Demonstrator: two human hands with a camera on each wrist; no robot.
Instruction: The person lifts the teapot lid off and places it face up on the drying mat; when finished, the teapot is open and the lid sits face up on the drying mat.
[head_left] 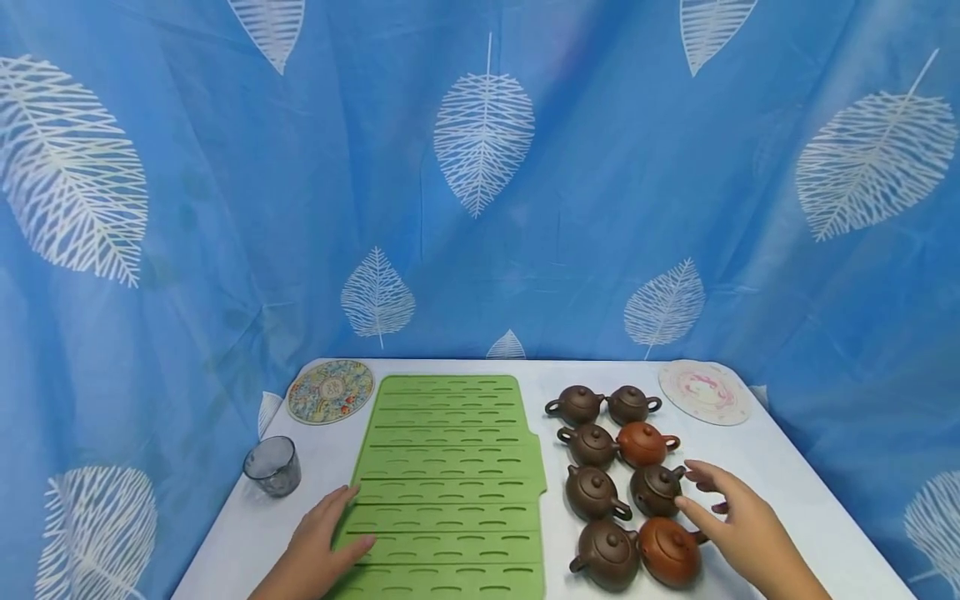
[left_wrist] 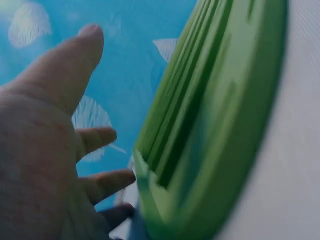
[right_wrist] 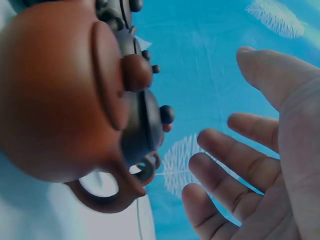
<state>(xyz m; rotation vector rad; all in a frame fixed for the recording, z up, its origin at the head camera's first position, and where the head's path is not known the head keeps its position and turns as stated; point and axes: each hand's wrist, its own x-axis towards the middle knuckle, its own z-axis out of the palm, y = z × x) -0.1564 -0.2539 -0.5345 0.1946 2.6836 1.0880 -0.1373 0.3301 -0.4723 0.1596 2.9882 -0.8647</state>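
A green slotted board lies on the white table. At its left edge my left hand is spread with thumb and fingers apart; in the left wrist view nothing is in its grasp. To the right of the board, small clay teapots stand in two columns. Most are dark brown, such as one teapot at the front; two are reddish, one further back and one in front. My right hand hovers, fingers loosely bent and holding nothing, beside a dark teapot and the front reddish teapot.
A grey glass cup stands left of the board. Round mats lie in the back corners: a patterned one at left, a pale pink one at right. A blue leaf-print curtain hangs behind the white table.
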